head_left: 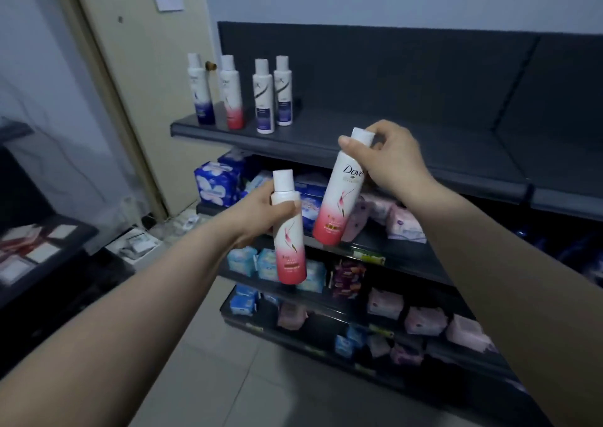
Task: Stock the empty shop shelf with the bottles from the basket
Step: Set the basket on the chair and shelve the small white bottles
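Observation:
My left hand (257, 209) grips a white and pink bottle (290, 247) around its upper body, upright, below the top shelf's front edge. My right hand (388, 159) holds a second white and pink Dove bottle (339, 204) by its cap, tilted slightly, just in front of the dark top shelf (408, 139). Several bottles stand at the shelf's left end: a white and blue bottle (200, 90), a white and pink one (232, 94), and two white and purple ones (263, 98) (283, 92). The basket is out of view.
Lower shelves (375, 257) hold packets in blue, pink and purple. A cream door (146, 84) stands left of the shelving. A dark counter (42, 250) with papers sits at the far left. Pale floor tiles (261, 377) lie below.

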### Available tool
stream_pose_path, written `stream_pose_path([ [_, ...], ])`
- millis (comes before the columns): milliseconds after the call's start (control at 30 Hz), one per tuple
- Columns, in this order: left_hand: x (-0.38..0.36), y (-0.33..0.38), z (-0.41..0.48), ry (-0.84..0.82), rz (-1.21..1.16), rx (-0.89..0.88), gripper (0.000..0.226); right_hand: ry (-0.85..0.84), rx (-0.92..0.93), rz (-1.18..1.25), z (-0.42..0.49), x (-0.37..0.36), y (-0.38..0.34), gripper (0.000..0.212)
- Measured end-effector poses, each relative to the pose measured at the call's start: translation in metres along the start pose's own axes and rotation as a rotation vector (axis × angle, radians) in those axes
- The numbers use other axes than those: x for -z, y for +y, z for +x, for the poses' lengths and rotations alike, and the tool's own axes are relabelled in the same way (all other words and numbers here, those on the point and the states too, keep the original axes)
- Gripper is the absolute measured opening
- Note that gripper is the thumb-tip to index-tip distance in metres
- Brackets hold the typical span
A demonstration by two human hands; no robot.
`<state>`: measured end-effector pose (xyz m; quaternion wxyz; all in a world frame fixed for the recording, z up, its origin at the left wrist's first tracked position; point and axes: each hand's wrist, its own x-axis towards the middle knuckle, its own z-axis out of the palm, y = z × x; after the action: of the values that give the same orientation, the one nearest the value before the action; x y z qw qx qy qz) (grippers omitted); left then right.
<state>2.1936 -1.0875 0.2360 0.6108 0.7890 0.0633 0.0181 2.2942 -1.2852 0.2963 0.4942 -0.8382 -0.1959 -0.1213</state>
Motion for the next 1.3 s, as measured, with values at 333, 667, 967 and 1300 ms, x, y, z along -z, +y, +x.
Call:
stream_pose_path([
  [333, 0.113, 0.016, 0.077, 0.270, -0.006, -0.082, 0.038, -0.073, 0.139, 0.004, 0.116, -0.090, -0.047, 0.040],
  [667, 0.209, 0.048, 0.157, 0.461, 0.056, -0.117, 0.042, -0.113, 0.270, 0.060, 0.249, -0.126, -0.106, 0.043],
  [967, 0.270, 0.073, 0.212, 0.434, 0.053, -0.171, 0.045, 0.062, 0.333, 0.166, 0.348, -0.146, -0.181, 0.039],
  [1300, 0.297, 0.056, 0.251, 0.322, 0.012, -0.251, 0.041, 0.074, 0.220, -0.295, 0.417, -0.228, -0.166, 0.042],
])
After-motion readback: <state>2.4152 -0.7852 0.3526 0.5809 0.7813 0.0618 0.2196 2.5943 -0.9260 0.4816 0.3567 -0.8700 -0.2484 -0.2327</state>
